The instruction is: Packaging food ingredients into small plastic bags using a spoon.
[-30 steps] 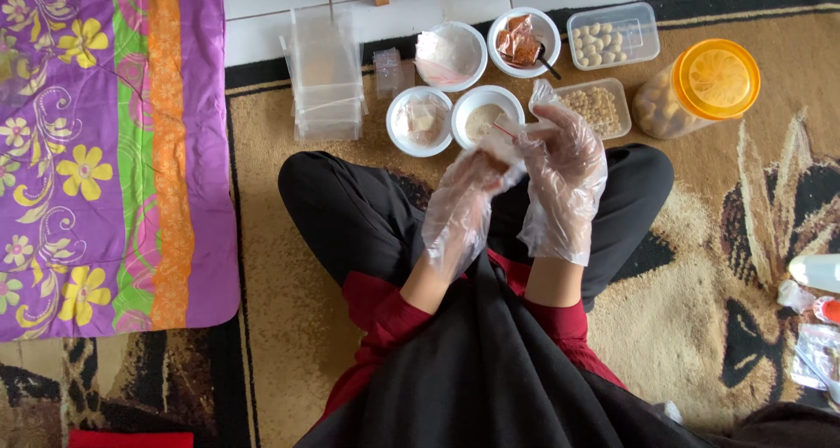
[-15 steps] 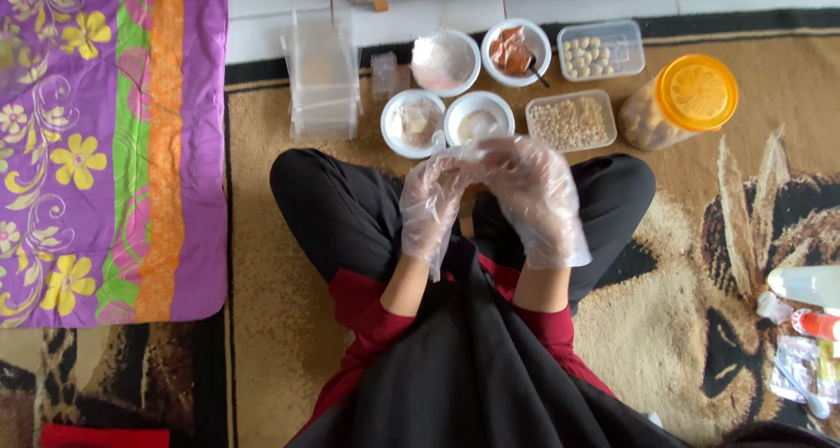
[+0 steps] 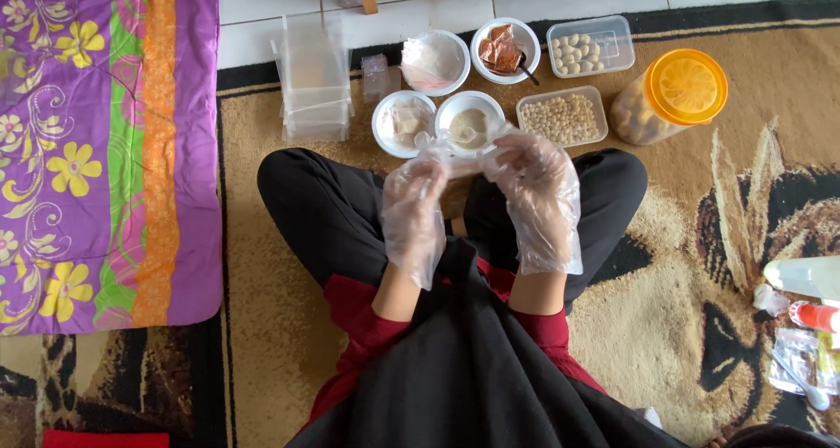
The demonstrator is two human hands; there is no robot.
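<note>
While we sit cross-legged, our gloved left hand (image 3: pixel 414 212) and right hand (image 3: pixel 535 190) pinch a plastic film (image 3: pixel 455 150) together above the bowls (image 3: pixel 470 126), within easy reach.

Person seated cross-legged on patterned rug (image 3: pixel 289 343). Left hand (image 3: pixel 413 210) and right hand (image 3: pixel 535 194), both in loose clear plastic gloves, meet above the lap, fingers together at the glove tips. Just beyond the fingertips: white bowl of pale dough (image 3: pixel 469 120). Left of it, second white bowl (image 3: pixel 402 122). Right: tub of small balls (image 3: pixel 562 117), orange-lidded jar (image 3: pixel 672 94).
</note>
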